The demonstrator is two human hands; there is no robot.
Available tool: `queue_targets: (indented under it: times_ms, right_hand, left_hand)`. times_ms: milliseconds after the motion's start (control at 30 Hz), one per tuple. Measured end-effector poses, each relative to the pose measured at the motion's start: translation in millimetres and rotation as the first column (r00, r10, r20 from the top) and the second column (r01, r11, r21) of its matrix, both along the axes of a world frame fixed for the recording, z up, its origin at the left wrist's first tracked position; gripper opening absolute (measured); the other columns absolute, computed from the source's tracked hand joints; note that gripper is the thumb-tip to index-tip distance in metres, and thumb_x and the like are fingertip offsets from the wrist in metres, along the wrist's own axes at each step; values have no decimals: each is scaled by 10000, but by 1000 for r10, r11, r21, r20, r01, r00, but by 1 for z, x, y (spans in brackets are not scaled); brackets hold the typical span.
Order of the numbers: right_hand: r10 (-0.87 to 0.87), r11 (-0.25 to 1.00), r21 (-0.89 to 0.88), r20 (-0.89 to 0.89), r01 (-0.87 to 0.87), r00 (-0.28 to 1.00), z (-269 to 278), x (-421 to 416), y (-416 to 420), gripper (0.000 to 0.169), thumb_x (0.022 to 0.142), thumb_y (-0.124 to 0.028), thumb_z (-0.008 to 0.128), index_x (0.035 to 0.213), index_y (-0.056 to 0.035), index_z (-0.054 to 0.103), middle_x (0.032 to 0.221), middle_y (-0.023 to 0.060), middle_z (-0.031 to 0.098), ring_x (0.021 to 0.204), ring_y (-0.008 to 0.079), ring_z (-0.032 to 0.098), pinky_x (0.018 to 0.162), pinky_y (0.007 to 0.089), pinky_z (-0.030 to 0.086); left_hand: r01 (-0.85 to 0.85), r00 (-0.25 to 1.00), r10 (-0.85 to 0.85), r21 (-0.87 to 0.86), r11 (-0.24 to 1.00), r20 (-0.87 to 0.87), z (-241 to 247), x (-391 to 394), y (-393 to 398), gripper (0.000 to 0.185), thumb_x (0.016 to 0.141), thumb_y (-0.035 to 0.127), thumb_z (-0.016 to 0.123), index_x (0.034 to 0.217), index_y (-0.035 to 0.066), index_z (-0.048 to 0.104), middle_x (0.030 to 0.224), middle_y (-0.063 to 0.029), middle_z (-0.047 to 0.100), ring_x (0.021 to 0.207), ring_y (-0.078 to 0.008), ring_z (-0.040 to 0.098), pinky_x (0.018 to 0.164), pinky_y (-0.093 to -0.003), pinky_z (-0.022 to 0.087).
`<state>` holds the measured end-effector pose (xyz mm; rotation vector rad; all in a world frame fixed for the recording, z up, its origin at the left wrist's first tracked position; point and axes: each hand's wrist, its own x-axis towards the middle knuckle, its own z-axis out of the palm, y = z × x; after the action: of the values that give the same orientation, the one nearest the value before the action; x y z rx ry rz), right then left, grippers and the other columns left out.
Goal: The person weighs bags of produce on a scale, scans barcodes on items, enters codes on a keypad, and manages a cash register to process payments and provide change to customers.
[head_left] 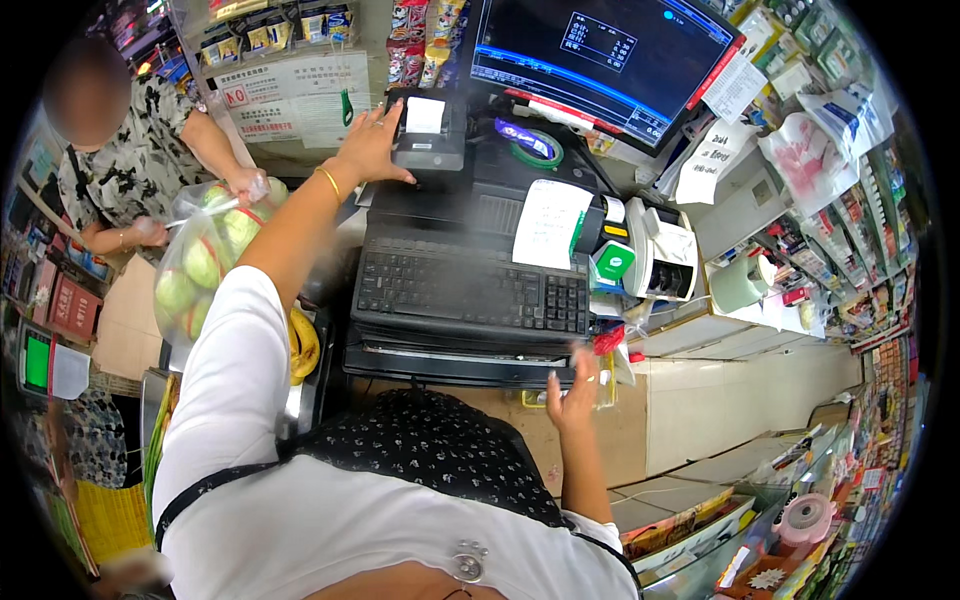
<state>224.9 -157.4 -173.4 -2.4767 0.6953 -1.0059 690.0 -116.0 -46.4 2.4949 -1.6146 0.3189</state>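
Note:
My left hand (373, 146) reaches forward with fingers spread, beside a black receipt printer (429, 146) that has white paper on top. Whether the fingertips touch the printer I cannot tell. Lower right, my right hand (575, 390) hangs empty and slightly blurred, its fingers apart, near the front edge of the black cash drawer (457, 356). A dusty black keyboard (457, 281) lies between my hands. Past my left forearm is a clear plastic bag of pale green round vegetables (180, 281), held by another person's hands (249, 186). Bananas (303, 346) lie partly hidden under my left arm.
A monitor (592, 60) stands at the back. Right of the keyboard are a handwritten sheet (547, 225), a white device (660, 251) and a green tape roll (537, 150). A pale green container (739, 283) stands on the side counter. Stocked shelves (847, 247) line the right.

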Motion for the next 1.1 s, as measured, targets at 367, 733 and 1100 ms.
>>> queue_targets:
  times_ms: [367, 733, 1100]
  right_hand:
    - [326, 829, 506, -94, -237, 941, -123, -16, 37, 196, 889, -204, 456, 875, -10, 480, 970, 149, 482, 939, 265, 474, 848, 327, 362]
    - [179, 620, 780, -43, -79, 983, -117, -14, 48, 239, 920, -246, 411, 921, -14, 470, 842, 73, 472, 800, 152, 451, 749, 279, 374]
    - [219, 735, 670, -87, -106, 972, -123, 28, 8, 233, 856, -216, 550, 898, 2, 480, 887, 103, 457, 714, 165, 520, 660, 301, 439]
  left_hand:
    - [-5, 1000, 4, 59, 998, 4, -4, 9, -3, 1216, 527, 571, 727, 1372, 38, 33, 1259, -258, 395, 1264, -344, 264, 1048, -463, 143]
    - [-7, 1000, 6, 30, 1000, 22, -5, 10, 1, 1190, 528, 559, 733, 1376, 66, 60, 1259, -243, 403, 1241, -327, 313, 1042, -473, 159]
    - [3, 999, -4, 16, 1000, 35, -7, 10, 0, 1176, 540, 555, 729, 1379, 77, 57, 1274, -236, 390, 1252, -319, 296, 1044, -460, 167]
